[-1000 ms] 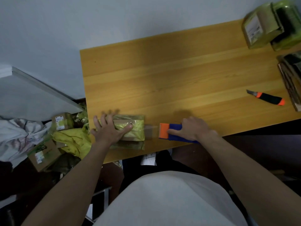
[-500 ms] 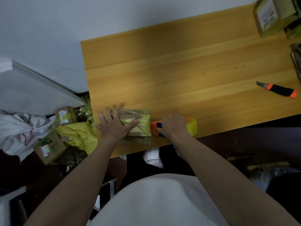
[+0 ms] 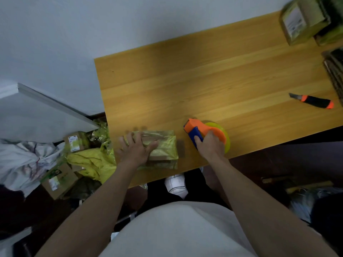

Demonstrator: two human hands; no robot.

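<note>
Wood table (image 3: 204, 80): the largest item, and it carries everything I am working with.

Wrapped parcel (image 3: 165, 145): covered in yellow-green tape and lying flat at the table's near left corner. I use it as my reference for every place below.

Labelled boxes (image 3: 300, 21): far beyond the parcel and well to its right, at the table's far corner.

Yellow plastic sheet (image 3: 92, 162): on the floor just left of the parcel, with small cartons (image 3: 76, 143) beside it.

Tape dispenser (image 3: 199, 129): orange and blue, with a yellow tape roll (image 3: 216, 125). It stands on the table near the parcel's right end and clear of it.

Left hand (image 3: 137, 151): lies flat on the parcel's left half with fingers spread and straight, pressing down without gripping.

Right hand (image 3: 209, 145): right of the parcel, with fingers curled round the dispenser's handle. The orange nose sticks out beyond the knuckles, and the roll shows on the side away from the parcel.

Utility knife (image 3: 313, 102): black and orange, well to the parcel's right and untouched.
</note>
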